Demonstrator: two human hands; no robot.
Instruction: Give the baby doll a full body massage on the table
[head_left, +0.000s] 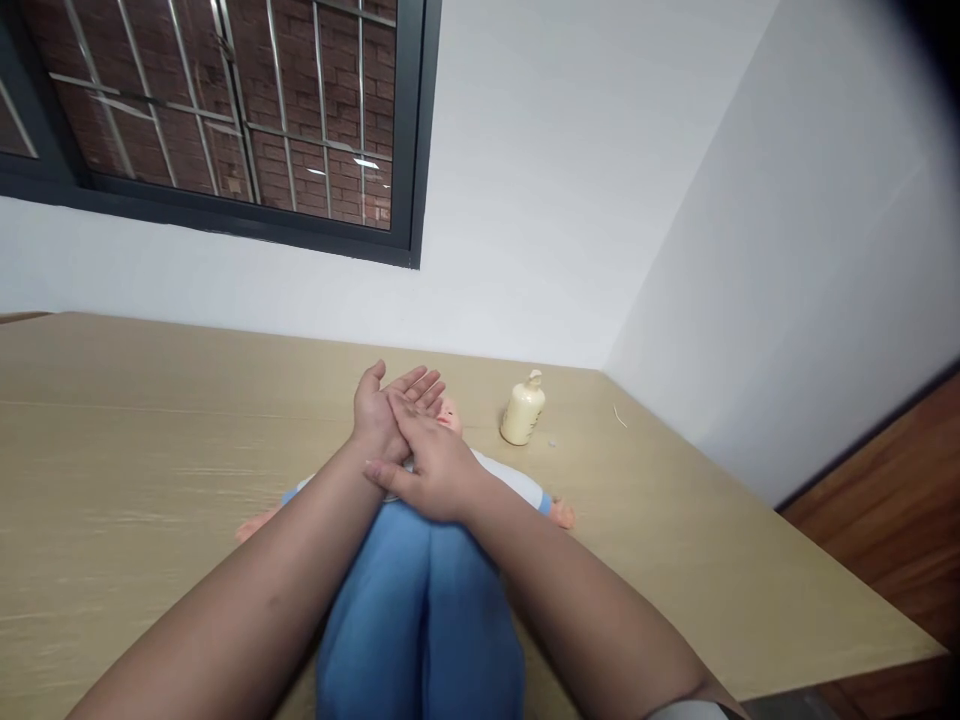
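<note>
My left hand is turned palm up with its fingers stretched out and the thumb apart. Across that palm lie the extended fingers of my right hand, whose thumb rests near the left wrist. No object shows between the two hands. Beneath them a baby doll lies on its back on the table, in blue trousers and a white top with blue cuffs. My hands cover most of its head and chest. Its small hands stick out on both sides.
A cream pump bottle stands upright on the wooden table, right of the doll's head. Close by lie a tiny pale bit and a thin white strand. Behind the table are a white wall and a barred window.
</note>
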